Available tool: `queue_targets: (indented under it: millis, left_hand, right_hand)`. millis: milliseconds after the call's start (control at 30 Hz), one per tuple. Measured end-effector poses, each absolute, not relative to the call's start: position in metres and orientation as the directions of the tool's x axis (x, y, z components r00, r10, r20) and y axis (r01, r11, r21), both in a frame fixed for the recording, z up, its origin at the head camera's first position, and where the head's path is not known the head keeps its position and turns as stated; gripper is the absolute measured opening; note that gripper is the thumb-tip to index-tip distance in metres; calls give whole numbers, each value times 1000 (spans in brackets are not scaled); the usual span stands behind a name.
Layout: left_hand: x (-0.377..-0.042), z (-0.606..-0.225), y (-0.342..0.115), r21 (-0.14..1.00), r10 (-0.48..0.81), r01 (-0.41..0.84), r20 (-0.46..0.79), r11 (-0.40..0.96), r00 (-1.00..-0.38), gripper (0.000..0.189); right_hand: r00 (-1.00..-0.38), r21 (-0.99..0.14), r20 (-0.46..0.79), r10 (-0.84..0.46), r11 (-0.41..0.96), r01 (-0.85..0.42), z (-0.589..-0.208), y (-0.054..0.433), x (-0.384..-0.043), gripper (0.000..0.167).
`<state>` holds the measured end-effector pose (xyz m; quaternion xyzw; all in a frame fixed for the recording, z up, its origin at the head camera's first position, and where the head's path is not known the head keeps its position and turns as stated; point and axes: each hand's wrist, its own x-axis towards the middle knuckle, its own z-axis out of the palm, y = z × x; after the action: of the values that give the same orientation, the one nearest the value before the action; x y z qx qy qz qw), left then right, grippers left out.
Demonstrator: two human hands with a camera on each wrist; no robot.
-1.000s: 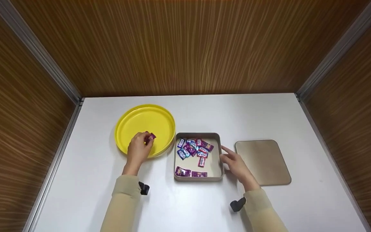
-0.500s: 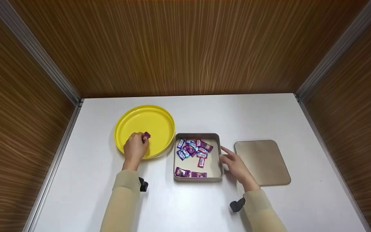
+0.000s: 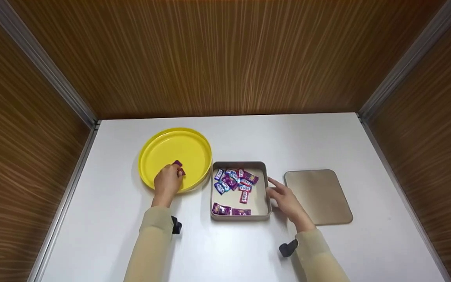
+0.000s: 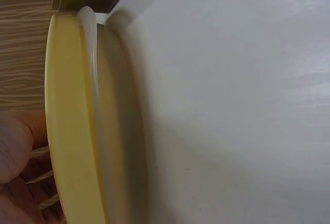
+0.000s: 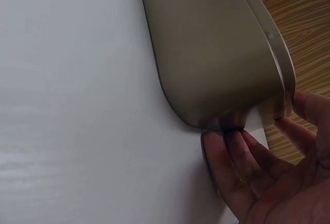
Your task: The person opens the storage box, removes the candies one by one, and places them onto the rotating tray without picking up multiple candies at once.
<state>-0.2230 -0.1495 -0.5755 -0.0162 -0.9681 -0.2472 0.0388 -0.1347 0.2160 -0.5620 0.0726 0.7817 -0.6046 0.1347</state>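
Note:
Over the near part of a yellow round tray (image 3: 194,147), my left hand (image 3: 167,181) pinches purple-wrapped candy (image 3: 181,172) at its fingertips. A second purple piece (image 3: 177,163) shows just beyond the fingers; whether it is held or lies on the tray I cannot tell. In the left wrist view the tray's side (image 4: 69,110) hides most of that hand (image 4: 20,167). My right hand (image 3: 287,199) touches the right wall of an open square tin (image 3: 269,196) with extended fingers, seen close in the right wrist view against the tin's side (image 5: 211,54). Several small wrapped candies (image 3: 231,182) lie inside.
A flat beige lid (image 3: 319,197) lies on the white table (image 3: 225,250) to the right of the tin. Tray and tin stand side by side, nearly touching. Wood-patterned panels (image 3: 225,58) enclose the table at the back and both sides.
My left hand went slightly left, then came back a little right and nearer over the tray, and two purple pieces now show at its fingers. My right hand stays at the tin.

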Motion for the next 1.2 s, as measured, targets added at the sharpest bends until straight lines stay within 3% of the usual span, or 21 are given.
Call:
queue_targets:
  millis: [367, 533, 767, 1033, 1200]
  left_hand:
    - [-220, -579, -145, 420, 98, 145, 133, 896, -986, 4]
    - [-214, -570, -136, 433, 125, 186, 165, 882, -978, 16]
    - [-195, -544, -102, 442, 254, 333, 228, 833, -940, 25]
    - [-171, -533, -67, 431, 536, 480, -8, 764, -844, 35]
    - [-164, -539, -55, 389, 608, 551, -31, 738, -793, 32]
  right_hand:
    - [-954, -933, -298, -30, 219, 285, -594, 222, -142, 55]
    - [-959, -932, -283, -11, 239, 272, -594, 222, -143, 54]
    - [-958, -936, -285, 2, 214, 279, -593, 220, -144, 52]
    - [-961, -947, -278, -9, 173, 272, -589, 218, -142, 51]
    - [-958, -942, -288, -9, 182, 282, -590, 220, -142, 50]
